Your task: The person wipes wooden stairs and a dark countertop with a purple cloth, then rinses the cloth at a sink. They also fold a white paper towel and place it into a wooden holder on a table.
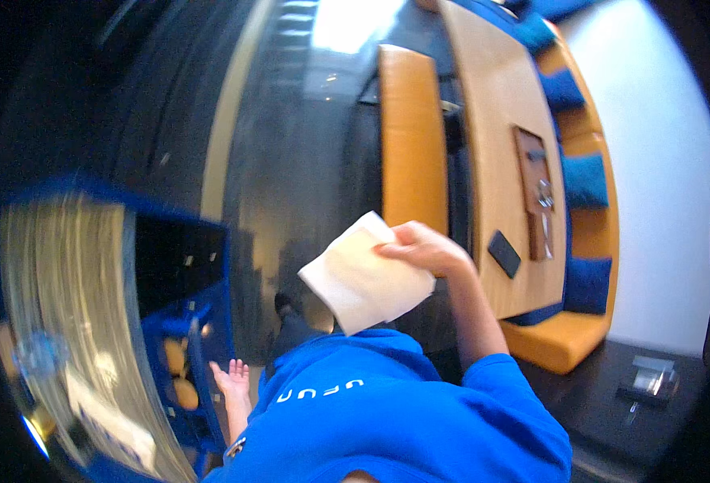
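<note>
My right hand grips a folded white cloth or paper by its edge, thumb on top, in front of my blue shirt. Which of the two materials it is cannot be told. Lower on the left, my left hand is held with its fingers apart and nothing in it. It is beside a blue cabinet that stands open, with round tan items inside.
A long wooden table stands at right, bearing a dark phone-like object and a brown tray with utensils. An orange bench is on its near side; a cushioned seat lines the wall. At left is a blurred, streaky countertop.
</note>
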A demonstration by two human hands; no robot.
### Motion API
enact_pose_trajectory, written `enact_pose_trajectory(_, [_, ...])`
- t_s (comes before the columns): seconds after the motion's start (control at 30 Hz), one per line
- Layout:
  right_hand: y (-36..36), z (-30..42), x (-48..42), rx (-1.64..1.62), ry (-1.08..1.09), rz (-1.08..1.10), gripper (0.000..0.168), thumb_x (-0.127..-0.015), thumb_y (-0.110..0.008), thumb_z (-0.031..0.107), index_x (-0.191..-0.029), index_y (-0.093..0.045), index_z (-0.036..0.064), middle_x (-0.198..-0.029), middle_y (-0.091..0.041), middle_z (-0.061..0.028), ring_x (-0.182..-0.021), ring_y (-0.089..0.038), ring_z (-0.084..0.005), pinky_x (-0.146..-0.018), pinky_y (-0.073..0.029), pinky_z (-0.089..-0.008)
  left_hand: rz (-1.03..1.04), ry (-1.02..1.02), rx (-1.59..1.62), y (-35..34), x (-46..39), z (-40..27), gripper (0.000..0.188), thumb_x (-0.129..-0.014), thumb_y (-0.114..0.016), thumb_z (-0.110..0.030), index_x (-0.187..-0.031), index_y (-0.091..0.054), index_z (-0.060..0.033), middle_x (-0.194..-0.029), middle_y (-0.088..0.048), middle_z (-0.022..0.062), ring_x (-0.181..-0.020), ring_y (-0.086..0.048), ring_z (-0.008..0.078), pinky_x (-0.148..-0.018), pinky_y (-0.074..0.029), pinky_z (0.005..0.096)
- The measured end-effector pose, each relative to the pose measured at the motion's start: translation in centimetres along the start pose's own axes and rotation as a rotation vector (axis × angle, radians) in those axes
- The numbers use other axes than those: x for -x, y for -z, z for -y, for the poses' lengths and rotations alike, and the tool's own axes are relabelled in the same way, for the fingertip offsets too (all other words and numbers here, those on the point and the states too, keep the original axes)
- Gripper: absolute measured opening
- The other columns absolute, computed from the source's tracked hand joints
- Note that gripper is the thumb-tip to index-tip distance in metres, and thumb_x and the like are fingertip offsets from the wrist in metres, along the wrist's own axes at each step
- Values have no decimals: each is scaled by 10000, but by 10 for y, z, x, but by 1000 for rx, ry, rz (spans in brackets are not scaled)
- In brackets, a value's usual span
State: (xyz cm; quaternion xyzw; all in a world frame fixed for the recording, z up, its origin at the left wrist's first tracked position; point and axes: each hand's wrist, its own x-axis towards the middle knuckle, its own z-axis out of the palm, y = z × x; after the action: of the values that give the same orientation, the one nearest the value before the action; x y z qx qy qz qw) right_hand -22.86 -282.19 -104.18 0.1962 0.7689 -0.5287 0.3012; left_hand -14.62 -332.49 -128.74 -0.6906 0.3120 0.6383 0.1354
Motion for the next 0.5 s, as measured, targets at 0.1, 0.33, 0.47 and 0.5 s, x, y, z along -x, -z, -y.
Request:
enact_pose_trajectory(0.1, [30, -8, -4, 117, 147, -3, 356, -858, -618, 335, -1012, -686, 22, -847, -682, -123, -771, -636, -207, -704, -487, -345, 926, -693, -690, -187, 168, 23, 975, -807, -603, -603, -1478, -159, -53, -1453, -344, 172, -1378, -280, 299, -1123, -180, 442])
enact_pose_trajectory(0.33, [137, -71, -30, 20, 320, -59, 390, -836, -608, 391, -974, -676, 32, -829, -672, -176, -768, -645, -283, -687, -487, -382, 1699, -323, -1850, -457, 321, 175, 859, -623, -832, -356, -1332, -476, -28, -1196, -600, 154, -1127, -544, 248, -1009, -384, 407])
enact_pose_trajectory(0.47, [209, -111, -23, -130, 277, -199, 406, -820, -621, 397, -957, -678, 19, -790, -665, -169, -739, -640, -274, -684, -492, -382, 1581, -323, -2093, -534, 353, 258, 381, -792, -734, -259, -1093, -663, -36, -961, -685, 89, -865, -641, 168, -818, -501, 308])
enact_pose_trajectory(0.5, [222, -120, -20, -176, 254, -239, 407, -817, -624, 396, -953, -679, 17, -779, -663, -165, -737, -639, -270, -685, -493, -379, 1665, -390, -2098, -548, 356, 278, 251, -856, -677, -214, -1032, -683, -34, -890, -688, 55, -775, -641, 127, -722, -515, 265])
